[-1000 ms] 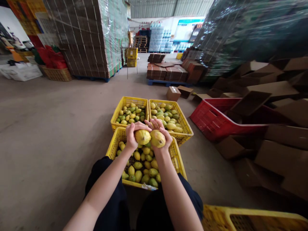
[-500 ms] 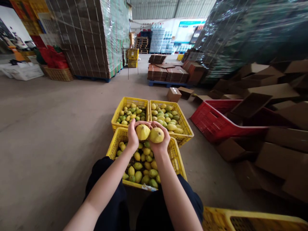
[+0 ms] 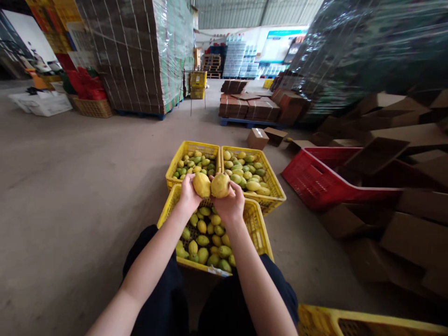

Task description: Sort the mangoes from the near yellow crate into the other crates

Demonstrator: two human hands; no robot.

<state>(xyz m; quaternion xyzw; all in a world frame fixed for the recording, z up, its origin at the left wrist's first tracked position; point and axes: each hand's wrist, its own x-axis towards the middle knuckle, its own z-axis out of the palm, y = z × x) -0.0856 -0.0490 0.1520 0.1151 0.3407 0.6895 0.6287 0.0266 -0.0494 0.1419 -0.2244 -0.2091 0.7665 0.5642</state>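
Observation:
My left hand (image 3: 190, 195) is closed around a yellow lemon (image 3: 202, 185), with the fingers behind it and the thumb at its side. In my right hand (image 3: 231, 201) is a second, slightly duller yellow lemon (image 3: 220, 185), gripped between thumb and fingers. The two lemons are side by side, almost touching, above the back rim of the near yellow crate (image 3: 258, 228). Inside that crate lie several green and yellow lemons (image 3: 203, 241); my forearms hide part of them. Just beyond my hands stand a back left yellow crate (image 3: 169, 173) and a back right yellow crate (image 3: 276, 192), both holding similar fruit.
A red crate (image 3: 308, 179) with cardboard in it stands at right, amid loose cardboard boxes (image 3: 409, 233). Another yellow crate (image 3: 318, 319) is at bottom right. Farther back are flattened cartons (image 3: 233, 106) on a blue pallet and a tall wrapped stack (image 3: 129, 56).
Both lemons have turned in my hands and sit slightly higher. My fingers have shifted from cupping them to gripping their sides. The whole view has swung slightly left.

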